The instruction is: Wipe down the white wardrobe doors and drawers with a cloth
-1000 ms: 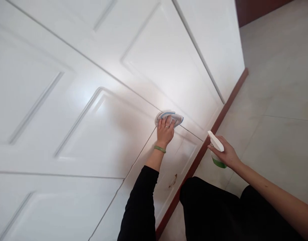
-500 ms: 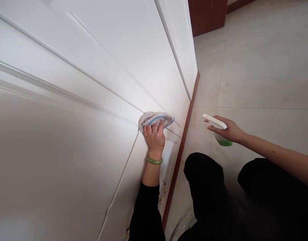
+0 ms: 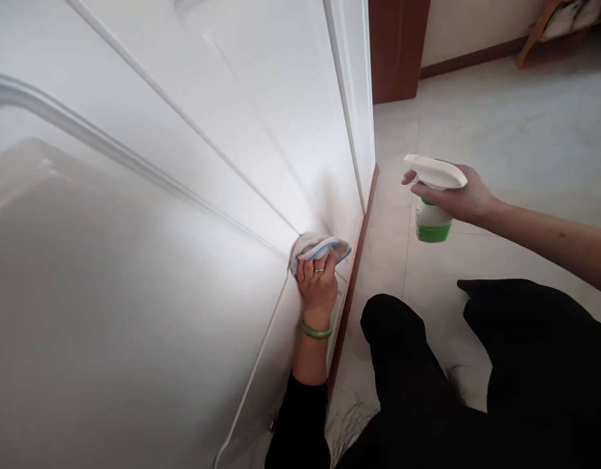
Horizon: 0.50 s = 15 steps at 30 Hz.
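Observation:
My left hand is closed on a folded grey cloth with a blue edge, low on the white panelled door front. The cloth touches the panel near a seam. A ring and a green bangle show on this hand and wrist. To the right, my right hand is wrapped round the neck of a spray bottle. The bottle has a white trigger head pointing left toward the panel, and a green band at its base. It is held upright above the floor.
A dark red skirting strip runs along the bottom of the white front. Pale floor tiles spread to the right. A brown door and a wooden piece of furniture stand further back. My knees in black trousers are below.
My right hand has raised the spray bottle, and more of the bottle now shows. My left hand still presses the cloth on the panel. The view has shifted, showing the furniture at the back.

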Tool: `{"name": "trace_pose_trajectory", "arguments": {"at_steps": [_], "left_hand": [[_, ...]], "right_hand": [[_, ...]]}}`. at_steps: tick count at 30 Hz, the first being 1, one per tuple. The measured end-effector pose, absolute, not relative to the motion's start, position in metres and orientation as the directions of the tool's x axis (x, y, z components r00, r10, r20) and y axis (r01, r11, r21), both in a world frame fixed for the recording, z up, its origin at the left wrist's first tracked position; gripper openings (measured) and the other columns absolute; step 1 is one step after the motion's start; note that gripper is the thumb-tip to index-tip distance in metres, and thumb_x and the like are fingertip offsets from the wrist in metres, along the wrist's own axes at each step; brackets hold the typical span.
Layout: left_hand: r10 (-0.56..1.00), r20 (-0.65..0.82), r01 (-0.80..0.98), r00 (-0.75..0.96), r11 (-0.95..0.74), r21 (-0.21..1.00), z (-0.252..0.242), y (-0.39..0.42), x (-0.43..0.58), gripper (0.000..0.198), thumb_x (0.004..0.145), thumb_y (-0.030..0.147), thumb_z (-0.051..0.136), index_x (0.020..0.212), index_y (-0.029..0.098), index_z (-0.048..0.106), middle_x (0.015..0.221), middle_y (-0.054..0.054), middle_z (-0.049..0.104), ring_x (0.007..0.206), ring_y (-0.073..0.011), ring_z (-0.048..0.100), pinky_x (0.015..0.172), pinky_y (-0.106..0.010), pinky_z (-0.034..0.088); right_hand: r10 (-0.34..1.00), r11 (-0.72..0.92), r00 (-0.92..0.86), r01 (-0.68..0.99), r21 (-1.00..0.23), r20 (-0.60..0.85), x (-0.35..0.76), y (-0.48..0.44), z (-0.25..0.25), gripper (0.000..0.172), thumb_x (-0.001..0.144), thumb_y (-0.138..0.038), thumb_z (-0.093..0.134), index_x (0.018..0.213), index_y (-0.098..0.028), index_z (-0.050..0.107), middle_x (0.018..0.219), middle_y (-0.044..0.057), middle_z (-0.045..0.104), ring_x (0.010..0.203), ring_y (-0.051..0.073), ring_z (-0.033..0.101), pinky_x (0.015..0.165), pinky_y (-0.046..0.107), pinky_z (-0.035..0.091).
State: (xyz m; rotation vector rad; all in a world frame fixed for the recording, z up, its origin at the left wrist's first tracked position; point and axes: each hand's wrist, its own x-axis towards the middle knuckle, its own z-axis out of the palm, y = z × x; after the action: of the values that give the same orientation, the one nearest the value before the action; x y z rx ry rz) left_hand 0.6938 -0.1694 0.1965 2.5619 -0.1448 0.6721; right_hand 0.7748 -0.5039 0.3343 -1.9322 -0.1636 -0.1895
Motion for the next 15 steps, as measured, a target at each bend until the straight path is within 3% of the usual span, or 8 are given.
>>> {"name": "trace_pose_trajectory", "arguments": {"at_steps": [2, 5, 7, 9, 11, 13, 15], "left_hand": [[-0.033, 0.546, -0.245, 0.837, -0.915, 0.321, 0.187, -0.166, 0.696, 0.036, 0.107, 0.027, 0.055, 0.122, 0.031, 0.087, 0.118, -0.014, 0.082, 0.12, -0.0325, 0.067, 0.129, -0.055, 0.035], [-0.124, 0.673, -0.257, 0.729, -0.961, 0.102, 0.183, -0.163, 0.697, 0.035, 0.105, 0.021, 0.059, 0.122, 0.032, 0.087, 0.114, -0.011, 0.084, 0.111, -0.0291, 0.069, 0.122, -0.049, 0.04], [-0.169, 0.733, -0.224, 0.659, -0.974, -0.023, 0.187, -0.163, 0.696, 0.035, 0.103, 0.017, 0.063, 0.123, 0.033, 0.086, 0.115, -0.01, 0.084, 0.109, -0.0274, 0.07, 0.119, -0.047, 0.041], [-0.214, 0.749, -0.192, 0.627, -0.974, -0.118, 0.195, -0.162, 0.695, 0.036, 0.101, 0.016, 0.067, 0.126, 0.034, 0.085, 0.114, -0.009, 0.084, 0.109, -0.0267, 0.07, 0.118, -0.045, 0.04], [-0.271, 0.757, -0.173, 0.595, -0.963, -0.209, 0.201, -0.16, 0.692, 0.037, 0.098, 0.016, 0.071, 0.127, 0.035, 0.084, 0.107, -0.008, 0.083, 0.107, -0.0266, 0.069, 0.117, -0.045, 0.039], [-0.308, 0.769, -0.144, 0.561, -0.95, -0.276, 0.203, -0.157, 0.689, 0.037, 0.095, 0.017, 0.075, 0.125, 0.037, 0.085, 0.097, -0.007, 0.082, 0.107, -0.0274, 0.068, 0.118, -0.047, 0.039], [-0.276, 0.787, -0.102, 0.551, -0.959, -0.265, 0.201, -0.155, 0.687, 0.032, 0.094, 0.019, 0.076, 0.118, 0.037, 0.087, 0.09, -0.008, 0.079, 0.112, -0.0296, 0.066, 0.121, -0.051, 0.037]], "right_hand": [[-0.043, -0.42, 0.96, 0.234, -0.877, 0.277, 0.785, -0.515, 0.329, 0.03, 0.094, -0.051, 0.072, 0.11, -0.026, 0.077, 0.126, 0.006, 0.078, 0.115, 0.028, 0.073, 0.112, 0.057, 0.059], [-0.117, -0.482, 0.85, 0.404, -0.777, 0.514, 0.807, -0.537, 0.313, 0.024, 0.101, -0.051, 0.064, 0.116, -0.037, 0.076, 0.132, -0.001, 0.077, 0.117, 0.029, 0.072, 0.111, 0.055, 0.059], [-0.034, -0.487, 0.894, 0.375, -0.789, 0.446, 0.822, -0.546, 0.292, 0.023, 0.098, -0.054, 0.068, 0.112, -0.038, 0.078, 0.128, 0.0, 0.079, 0.109, 0.031, 0.074, 0.105, 0.057, 0.062], [0.09, -0.46, 0.969, 0.244, -0.854, 0.228, 0.834, -0.548, 0.267, 0.028, 0.091, -0.053, 0.074, 0.108, -0.033, 0.08, 0.12, 0.003, 0.081, 0.103, 0.032, 0.075, 0.096, 0.057, 0.064], [0.119, -0.433, 0.985, 0.168, -0.886, 0.129, 0.841, -0.549, 0.25, 0.03, 0.087, -0.051, 0.077, 0.107, -0.03, 0.081, 0.119, 0.004, 0.081, 0.103, 0.031, 0.075, 0.092, 0.054, 0.064], [0.075, -0.41, 0.971, 0.238, -0.88, 0.228, 0.848, -0.553, 0.241, 0.03, 0.091, -0.05, 0.074, 0.115, -0.032, 0.081, 0.123, 0.004, 0.08, 0.105, 0.031, 0.074, 0.096, 0.052, 0.062], [0.078, -0.384, 0.931, 0.358, -0.851, 0.356, 0.856, -0.557, 0.227, 0.034, 0.099, -0.051, 0.067, 0.127, -0.034, 0.076, 0.128, 0.004, 0.078, 0.107, 0.03, 0.073, 0.1, 0.052, 0.061]]}}
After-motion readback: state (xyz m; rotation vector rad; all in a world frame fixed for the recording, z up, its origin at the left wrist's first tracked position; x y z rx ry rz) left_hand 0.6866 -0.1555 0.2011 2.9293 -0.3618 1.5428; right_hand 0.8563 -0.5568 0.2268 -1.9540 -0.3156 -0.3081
